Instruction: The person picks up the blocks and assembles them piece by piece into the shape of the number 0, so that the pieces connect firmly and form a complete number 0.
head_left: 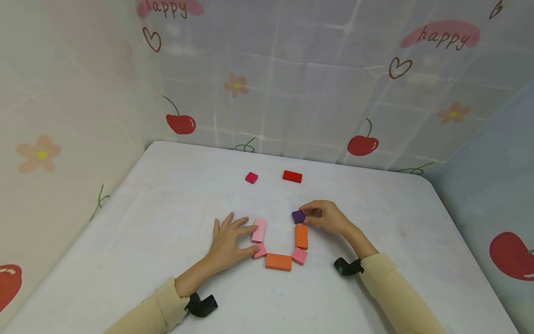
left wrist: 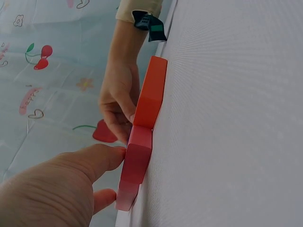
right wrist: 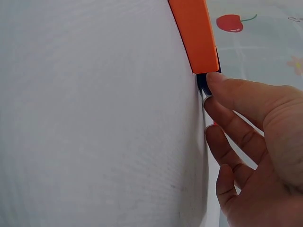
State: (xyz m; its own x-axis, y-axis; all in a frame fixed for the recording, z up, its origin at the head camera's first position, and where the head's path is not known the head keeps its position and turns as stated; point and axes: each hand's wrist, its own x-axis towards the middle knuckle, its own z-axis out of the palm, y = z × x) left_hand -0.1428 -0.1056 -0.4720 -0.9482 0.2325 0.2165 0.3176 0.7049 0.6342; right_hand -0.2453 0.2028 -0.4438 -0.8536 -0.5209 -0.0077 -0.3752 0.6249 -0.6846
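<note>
A U-shaped row of flat blocks lies in the middle of the white table. My left hand (head_left: 228, 242) is spread at its left side, the index fingertip touching the long pink block (head_left: 259, 230) and the thumb touching the small pink block (head_left: 260, 251). At the far end of the right side, my right hand (head_left: 328, 218) pinches a small purple block (head_left: 298, 216) between thumb and fingers. Just nearer stands an orange block (head_left: 301, 236), then another pink block (head_left: 299, 255). A second orange block (head_left: 278, 262) forms the near side. In the right wrist view, the purple block (right wrist: 203, 84) is mostly hidden.
Farther back on the white table (head_left: 200, 185) lie a small crimson block (head_left: 251, 177) and a longer red block (head_left: 292, 176). Printed curtains (head_left: 292, 93) rise behind the table and at both sides. A black wrist mount (head_left: 202, 305) sits at each sleeve.
</note>
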